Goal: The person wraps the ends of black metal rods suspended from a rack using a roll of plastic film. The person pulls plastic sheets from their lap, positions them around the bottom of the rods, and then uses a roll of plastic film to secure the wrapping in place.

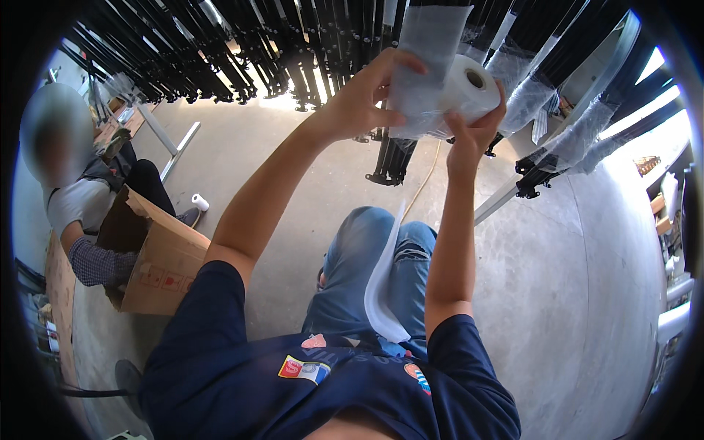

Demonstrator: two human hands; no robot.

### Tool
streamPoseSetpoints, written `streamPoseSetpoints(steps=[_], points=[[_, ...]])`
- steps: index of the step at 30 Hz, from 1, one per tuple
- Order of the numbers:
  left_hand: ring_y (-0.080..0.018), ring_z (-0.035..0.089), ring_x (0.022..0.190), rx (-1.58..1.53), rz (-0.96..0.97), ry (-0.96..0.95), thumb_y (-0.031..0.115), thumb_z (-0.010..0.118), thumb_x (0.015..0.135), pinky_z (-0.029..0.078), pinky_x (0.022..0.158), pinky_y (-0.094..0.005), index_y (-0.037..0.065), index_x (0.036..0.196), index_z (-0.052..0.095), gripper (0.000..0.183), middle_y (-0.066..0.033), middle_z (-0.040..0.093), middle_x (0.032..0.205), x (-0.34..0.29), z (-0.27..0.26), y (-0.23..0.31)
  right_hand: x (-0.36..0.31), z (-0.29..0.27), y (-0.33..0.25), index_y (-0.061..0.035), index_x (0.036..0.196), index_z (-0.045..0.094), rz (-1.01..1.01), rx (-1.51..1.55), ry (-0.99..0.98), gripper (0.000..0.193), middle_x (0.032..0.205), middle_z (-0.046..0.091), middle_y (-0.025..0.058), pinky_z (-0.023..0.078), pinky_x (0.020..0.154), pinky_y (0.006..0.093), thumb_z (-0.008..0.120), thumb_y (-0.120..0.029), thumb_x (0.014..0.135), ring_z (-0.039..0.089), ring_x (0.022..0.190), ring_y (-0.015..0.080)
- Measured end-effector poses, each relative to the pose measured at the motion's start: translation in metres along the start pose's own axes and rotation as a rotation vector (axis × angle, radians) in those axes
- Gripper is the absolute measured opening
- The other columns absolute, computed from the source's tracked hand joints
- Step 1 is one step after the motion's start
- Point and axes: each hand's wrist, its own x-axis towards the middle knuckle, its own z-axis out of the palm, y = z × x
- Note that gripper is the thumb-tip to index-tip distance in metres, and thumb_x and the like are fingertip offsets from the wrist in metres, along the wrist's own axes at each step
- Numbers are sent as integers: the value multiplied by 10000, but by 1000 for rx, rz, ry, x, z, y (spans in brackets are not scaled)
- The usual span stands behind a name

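Observation:
Both my arms reach up to a row of hanging black metal bars (pixel 213 51). My left hand (pixel 367 95) is closed around a translucent white wrapping sheet (pixel 431 51), its thumb and fingers pressing the edge. A roll of clear plastic film (pixel 484 95) with a hollow core sits in my right hand (pixel 478 136), thumb below and fingers round its far side. Film from the roll lies against the sheet. What is inside the wrap is hidden. Over my jeans hangs a long white foam strip (pixel 380 293).
At left, another person (pixel 81 202) sits with one arm in an open cardboard box (pixel 165 264). A small white roll (pixel 199 202) is on the concrete floor (pixel 535 271). More film-wrapped black bars (pixel 539 165) hang at right. A thin cord (pixel 425 180) crosses the floor ahead.

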Motion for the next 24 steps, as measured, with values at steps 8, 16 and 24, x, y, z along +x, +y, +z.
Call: streamPoseSetpoints(steps=[8, 16, 24], points=[[-226, 439, 1113, -179, -29, -42, -153, 604, 569, 365, 962, -367, 100, 1109, 393, 632, -60, 445, 1107, 1, 1, 2, -10, 35, 32, -26, 1218, 345, 376, 479, -56, 515, 1044, 511, 114, 488, 696, 253, 579, -150, 776, 556, 880, 189], [-254, 427, 1110, 34, 55, -77, -106, 612, 601, 373, 943, -404, 107, 1102, 378, 592, -54, 347, 1164, -5, 6, 17, -12, 29, 57, -14, 1121, 416, 649, 783, -421, 365, 999, 513, 126, 523, 651, 305, 493, -221, 830, 563, 852, 233], [-321, 400, 1095, 751, 324, 346, 270, 721, 631, 391, 890, -405, 83, 1199, 301, 731, -147, 274, 1240, -20, 24, 15, -12, 39, 16, -5, 1199, 392, 680, 1053, -252, 508, 1134, 472, 181, 515, 740, 345, 527, -289, 800, 540, 962, 268]])
